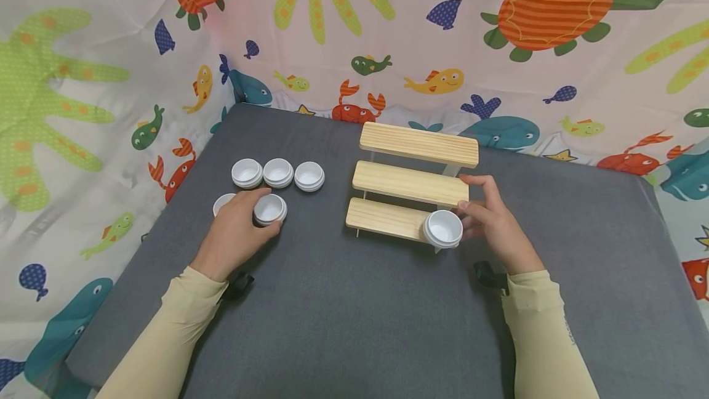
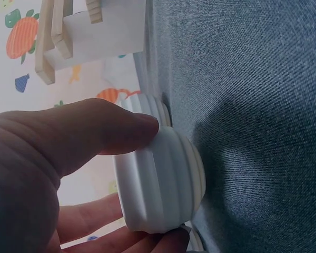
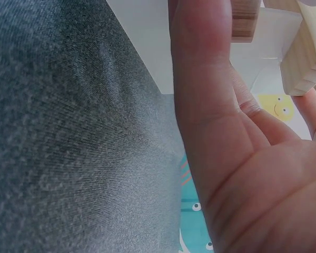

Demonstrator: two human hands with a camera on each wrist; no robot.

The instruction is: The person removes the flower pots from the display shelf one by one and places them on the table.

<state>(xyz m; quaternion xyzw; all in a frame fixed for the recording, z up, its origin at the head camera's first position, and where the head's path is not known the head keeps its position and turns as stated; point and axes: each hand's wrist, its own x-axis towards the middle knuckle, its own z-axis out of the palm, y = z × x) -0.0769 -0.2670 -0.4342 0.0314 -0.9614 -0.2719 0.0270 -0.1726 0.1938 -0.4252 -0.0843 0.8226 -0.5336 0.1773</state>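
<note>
My left hand (image 1: pixel 235 236) grips a small white bowl (image 1: pixel 270 209) with ribbed sides, thumb on the near side and fingers round the far side. In the left wrist view that bowl (image 2: pixel 160 182) is tilted on its side by the camera's angle; whether it touches the table is unclear. Another white bowl (image 1: pixel 223 202) is partly hidden behind this hand. At the right end of a three-tier wooden rack (image 1: pixel 410 183), my right hand (image 1: pixel 495 226) holds the middle board's end between thumb and forefinger. One white bowl (image 1: pixel 445 228) stands on the rack's lowest board, at its right end.
Behind my left hand, three more white bowls (image 1: pixel 278 172) stand in a row. Everything rests on a grey cloth-covered table (image 1: pixel 354 319). A curtain (image 1: pixel 327 66) printed with sea animals hangs along the table's back and left sides.
</note>
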